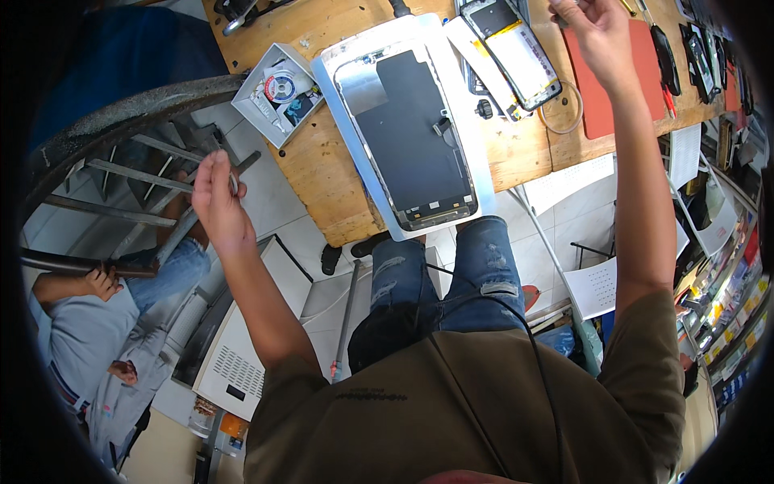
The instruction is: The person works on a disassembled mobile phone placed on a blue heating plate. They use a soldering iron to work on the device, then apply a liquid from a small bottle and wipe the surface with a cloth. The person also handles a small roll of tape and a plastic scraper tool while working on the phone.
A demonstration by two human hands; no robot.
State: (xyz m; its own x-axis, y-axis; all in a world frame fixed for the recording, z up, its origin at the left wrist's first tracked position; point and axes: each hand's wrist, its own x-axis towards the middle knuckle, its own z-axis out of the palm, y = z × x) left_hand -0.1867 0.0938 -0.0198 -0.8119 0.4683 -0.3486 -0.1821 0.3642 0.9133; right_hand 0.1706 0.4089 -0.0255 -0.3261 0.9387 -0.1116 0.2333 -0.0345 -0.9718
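My left hand [219,202] is raised off the table's left side, near the white box. Its fingers are closed together, and whatever they hold, if anything, is hidden. Over the far end of a red-orange mat [617,89], my right hand [598,32] is partly cut off by the top edge. Its fingers are curled by something small and dark that I cannot make out. Between the hands, a large dark device panel [411,133] with a thin frame lies on a pale flat pad [339,101]. Right of it rests an opened phone [516,60] with yellow strips inside.
An open white box [280,139] with a spool and small parts stands at the wooden table's [326,198] left corner. A looped cable [579,117] lies by the mat. Black tools [665,60] line the right. Another person [89,323] sits at left behind metal bars [133,169].
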